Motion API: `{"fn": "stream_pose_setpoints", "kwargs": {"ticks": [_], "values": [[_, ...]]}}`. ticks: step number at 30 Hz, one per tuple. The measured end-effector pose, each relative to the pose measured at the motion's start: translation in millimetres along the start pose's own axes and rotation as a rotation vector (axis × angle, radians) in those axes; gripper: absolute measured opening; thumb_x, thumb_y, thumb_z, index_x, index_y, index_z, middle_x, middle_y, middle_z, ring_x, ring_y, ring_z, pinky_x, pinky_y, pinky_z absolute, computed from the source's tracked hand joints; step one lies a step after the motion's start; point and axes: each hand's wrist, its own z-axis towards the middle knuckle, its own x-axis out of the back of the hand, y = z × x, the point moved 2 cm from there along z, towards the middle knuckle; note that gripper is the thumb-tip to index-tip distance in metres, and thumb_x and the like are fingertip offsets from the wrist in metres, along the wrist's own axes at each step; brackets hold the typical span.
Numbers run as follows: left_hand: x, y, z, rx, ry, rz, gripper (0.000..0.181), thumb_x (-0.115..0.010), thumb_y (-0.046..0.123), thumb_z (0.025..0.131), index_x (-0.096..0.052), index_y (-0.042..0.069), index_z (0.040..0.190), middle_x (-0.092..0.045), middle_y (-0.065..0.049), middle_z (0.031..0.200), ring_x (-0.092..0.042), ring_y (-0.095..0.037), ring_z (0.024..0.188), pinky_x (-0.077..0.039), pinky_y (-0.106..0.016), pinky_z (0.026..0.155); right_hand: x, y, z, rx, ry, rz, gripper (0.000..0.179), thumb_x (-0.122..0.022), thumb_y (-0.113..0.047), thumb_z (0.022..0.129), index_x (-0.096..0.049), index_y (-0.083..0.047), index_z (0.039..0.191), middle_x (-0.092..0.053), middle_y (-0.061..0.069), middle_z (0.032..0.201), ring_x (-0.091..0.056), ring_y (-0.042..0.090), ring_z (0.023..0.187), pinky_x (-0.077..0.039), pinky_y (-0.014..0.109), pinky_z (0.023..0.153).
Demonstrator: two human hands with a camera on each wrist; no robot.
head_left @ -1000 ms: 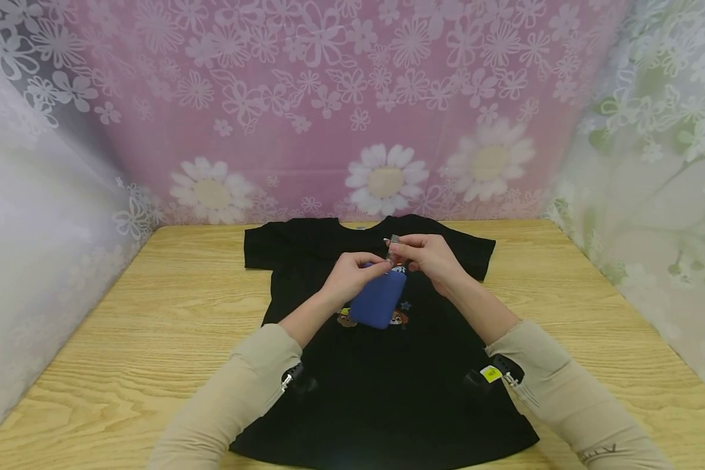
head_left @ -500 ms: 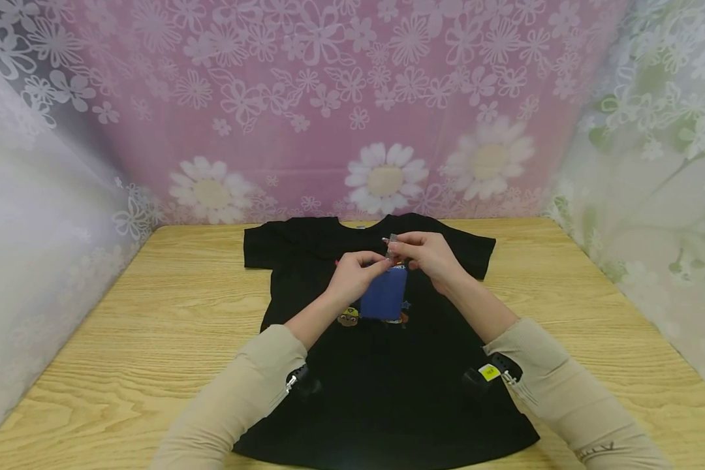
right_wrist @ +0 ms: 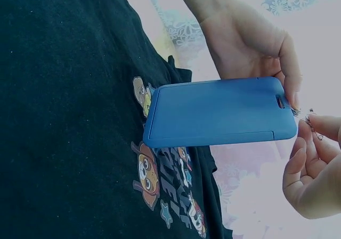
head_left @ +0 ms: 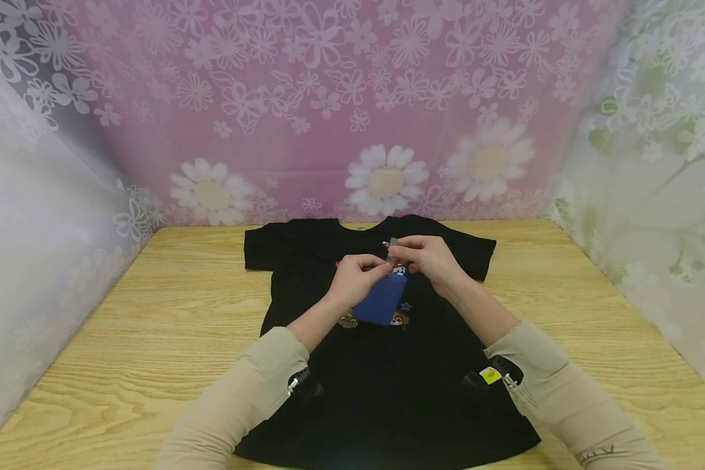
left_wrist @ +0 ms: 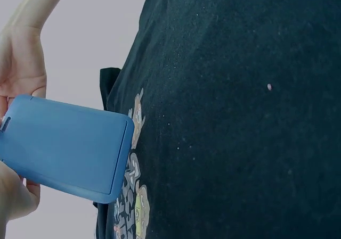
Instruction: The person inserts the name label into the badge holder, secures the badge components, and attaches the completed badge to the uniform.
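Note:
A blue card holder (head_left: 380, 298) with a slot at one end hangs tilted over the printed front of a black T-shirt (head_left: 382, 385). My left hand (head_left: 354, 279) pinches at its slotted top end, thumb and forefinger curled together. My right hand (head_left: 431, 260) pinches a small metal clip (head_left: 393, 245) just above that end. In the right wrist view the holder's flat face (right_wrist: 218, 114) shows, with thin metal wire (right_wrist: 315, 127) between the fingertips of both hands. The left wrist view shows the holder (left_wrist: 69, 146) from the other side, overlapping both hands; the pinching fingertips are hidden there.
The T-shirt lies spread on a light wood table (head_left: 153, 352), sleeves toward the back. A pink flowered curtain (head_left: 305, 130) closes off the far side. Pale flowered cloths hang at the left (head_left: 41, 215) and right (head_left: 652, 189).
The card holder has swung from tilted to nearly straight and back to tilted. The left forearm has shifted slightly right; the right hand has stayed in about the same place.

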Motion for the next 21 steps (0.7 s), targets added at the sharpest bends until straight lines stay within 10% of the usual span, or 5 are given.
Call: {"fn": "stream_pose_setpoints", "kwargs": {"ticks": [21], "values": [[-5.6, 0.7, -4.6, -0.068, 0.099, -0.046, 0.017, -0.061, 0.014, 0.085, -0.070, 0.001, 0.079, -0.063, -0.002, 0.076, -0.050, -0.010, 0.073, -0.040, -0.025, 0.064, -2.7, -1.8, -0.8, -0.009, -0.004, 0.024, 0.036, -0.063, -0.018, 0.089, -0.061, 0.009, 0.111, -0.065, -0.005, 0.074, -0.059, 0.012, 0.075, -0.044, 0.027, 0.064]]}}
